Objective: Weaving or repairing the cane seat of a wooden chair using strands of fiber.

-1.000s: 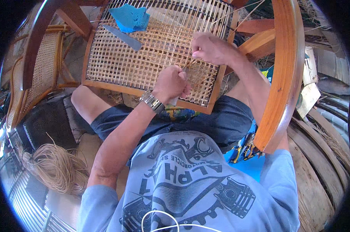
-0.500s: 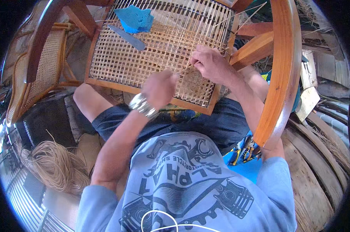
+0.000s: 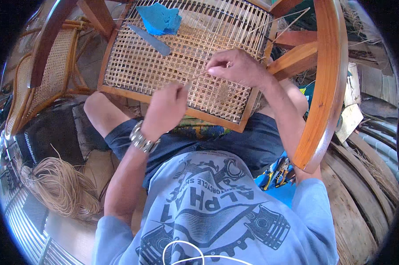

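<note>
Over the cane seat [image 3: 135, 66], head view: right hand [image 3: 235, 66] has fingers pinching a thin strand [image 3: 198, 77]. Left hand [image 3: 166, 109] closer to the body, fingers curled, can't tell around what. Strand shows between both hands. Blue piece [image 3: 159, 18] and grey blade [image 3: 150, 39] lie on far part of seat. Cane coil [image 3: 65, 187] at lower left.

Over on the left stands another chair [image 3: 56, 62], its frame light brown and its panels of fine woven mesh. Just below it I see a black, fabric-like thing [image 3: 51, 137], and at the lower left a shiny, ridged grey surface [image 3: 34, 240]. Across on the right, long weathered boards [image 3: 347, 203] lie side by side, a pale flat piece [image 3: 349, 123] near them. A white cord [image 3: 182, 242] loops at the very bottom.
</note>
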A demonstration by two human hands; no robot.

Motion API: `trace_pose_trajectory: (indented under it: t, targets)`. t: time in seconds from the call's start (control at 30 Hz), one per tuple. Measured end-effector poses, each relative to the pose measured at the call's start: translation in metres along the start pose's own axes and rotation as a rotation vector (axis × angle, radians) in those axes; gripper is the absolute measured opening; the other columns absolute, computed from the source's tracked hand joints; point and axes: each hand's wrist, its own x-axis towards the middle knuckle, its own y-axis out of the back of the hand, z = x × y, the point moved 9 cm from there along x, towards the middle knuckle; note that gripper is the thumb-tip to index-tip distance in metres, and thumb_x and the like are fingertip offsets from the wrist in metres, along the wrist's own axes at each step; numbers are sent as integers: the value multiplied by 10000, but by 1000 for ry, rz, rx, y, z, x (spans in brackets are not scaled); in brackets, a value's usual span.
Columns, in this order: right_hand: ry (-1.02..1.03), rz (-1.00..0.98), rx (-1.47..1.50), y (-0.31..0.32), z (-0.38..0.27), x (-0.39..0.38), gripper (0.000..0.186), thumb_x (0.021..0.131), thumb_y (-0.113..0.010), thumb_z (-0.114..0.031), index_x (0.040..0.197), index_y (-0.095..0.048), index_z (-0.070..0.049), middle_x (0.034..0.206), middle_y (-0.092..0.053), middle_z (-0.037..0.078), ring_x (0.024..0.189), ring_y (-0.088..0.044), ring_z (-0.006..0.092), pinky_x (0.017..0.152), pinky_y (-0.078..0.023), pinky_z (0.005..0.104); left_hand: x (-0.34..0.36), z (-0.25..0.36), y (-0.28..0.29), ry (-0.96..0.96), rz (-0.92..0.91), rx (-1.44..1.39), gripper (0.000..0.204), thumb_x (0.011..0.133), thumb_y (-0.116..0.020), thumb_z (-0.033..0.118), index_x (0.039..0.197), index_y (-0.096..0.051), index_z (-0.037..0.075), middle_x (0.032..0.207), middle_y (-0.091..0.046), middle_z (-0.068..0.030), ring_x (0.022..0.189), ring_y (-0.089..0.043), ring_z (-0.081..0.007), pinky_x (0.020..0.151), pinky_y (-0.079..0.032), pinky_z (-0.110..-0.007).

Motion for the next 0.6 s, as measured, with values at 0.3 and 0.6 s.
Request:
trace_pose_trajectory:
  t: [0.3, 0.6]
  targets:
    - [-230, 1, -247, 12, 31, -1, 183, 790, -719, -188, 843, -718, -13, 706, -675, 65, 682, -629, 129, 656, -502, 319, 27, -8, -70, 93, -375, -267, 268, 967, -548, 196, 866, -651, -30, 676, -695, -71, 528, -629, -115, 513, -517, -289]
    - [-200, 61, -353, 29, 38, 7, 139, 739, -679, -137, 787, -678, -6, 674, -646, 97, 647, -626, 156, 624, -501, 339, 44, -1, -66, 125, -359, -120, 355, 882, -574, 206, 617, -715, 17, 569, -687, -93, 500, -671, -196, 563, -563, -341]
